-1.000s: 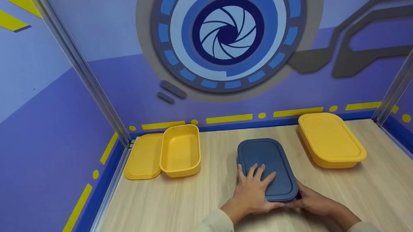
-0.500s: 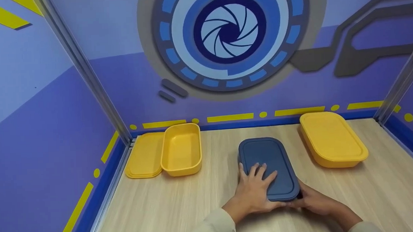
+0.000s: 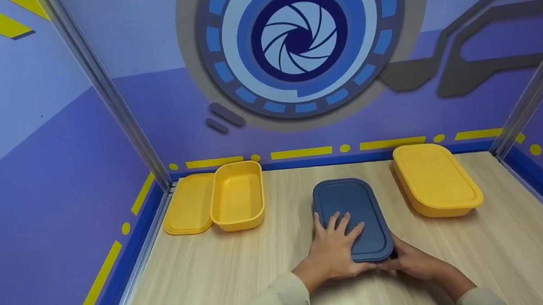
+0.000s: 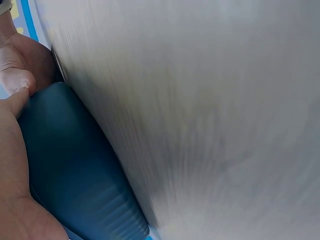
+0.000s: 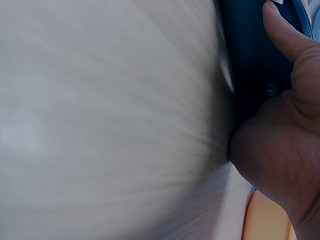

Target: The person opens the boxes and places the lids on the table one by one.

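A dark blue lidded lunch box (image 3: 345, 197) lies on the table in the middle of the head view. My left hand (image 3: 334, 252) rests on its lid with spread fingers, the thumb along the near end. At the near right corner, my right hand (image 3: 413, 259) holds the box by its side. Its fingers are hidden behind the box; its thumb lies on the near end, touching the left thumb. The left wrist view shows the box's wall (image 4: 70, 155) beside the left palm. In the right wrist view, the right thumb (image 5: 282, 32) lies against the box.
An open yellow lunch box (image 3: 238, 199) stands at the back left, leaning over a stack of flat yellow lids (image 3: 188, 205). Another yellow lunch box (image 3: 437, 178), lidded, stands at the back right. Printed panels with metal posts (image 3: 107, 95) enclose the wooden table (image 3: 212, 272).
The head view has shifted slightly. Both hands keep their places on the blue lunch box, and nothing on the table has visibly moved.
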`<state>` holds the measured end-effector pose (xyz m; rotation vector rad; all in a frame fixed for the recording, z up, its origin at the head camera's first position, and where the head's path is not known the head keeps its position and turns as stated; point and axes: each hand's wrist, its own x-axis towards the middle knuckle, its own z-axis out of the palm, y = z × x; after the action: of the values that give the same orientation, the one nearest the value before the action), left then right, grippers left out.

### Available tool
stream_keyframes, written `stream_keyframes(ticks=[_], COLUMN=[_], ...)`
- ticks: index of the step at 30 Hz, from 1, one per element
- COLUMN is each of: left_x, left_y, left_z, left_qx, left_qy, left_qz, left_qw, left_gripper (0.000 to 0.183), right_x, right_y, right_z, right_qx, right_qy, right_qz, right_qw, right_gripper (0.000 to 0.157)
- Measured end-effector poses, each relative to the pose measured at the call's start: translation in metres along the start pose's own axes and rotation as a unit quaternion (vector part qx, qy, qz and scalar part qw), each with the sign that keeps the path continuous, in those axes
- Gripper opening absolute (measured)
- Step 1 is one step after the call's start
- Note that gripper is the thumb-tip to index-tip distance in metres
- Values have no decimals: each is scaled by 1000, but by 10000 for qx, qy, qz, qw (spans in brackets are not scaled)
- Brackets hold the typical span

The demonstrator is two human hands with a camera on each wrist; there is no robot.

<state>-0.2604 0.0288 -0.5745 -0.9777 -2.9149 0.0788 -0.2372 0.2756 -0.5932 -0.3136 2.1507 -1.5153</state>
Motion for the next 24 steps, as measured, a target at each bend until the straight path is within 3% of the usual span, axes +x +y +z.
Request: stream_keyframes(ticks=[10, 24], left_x=[2, 1], left_y=[2, -1], left_z=[-2, -1], left_qx=[242, 208], left_qy=[109, 269], left_qz=[92, 134], left_qw=[9996, 9993], left_gripper=[99, 97], right_x=[-2, 1], right_y=[-2, 2], right_z=[-2, -1], right_qx=[-81, 73], right_qy=[117, -52], right_qz=[101, -22], right_qw=[9998, 10000], right_gripper=[124, 125])
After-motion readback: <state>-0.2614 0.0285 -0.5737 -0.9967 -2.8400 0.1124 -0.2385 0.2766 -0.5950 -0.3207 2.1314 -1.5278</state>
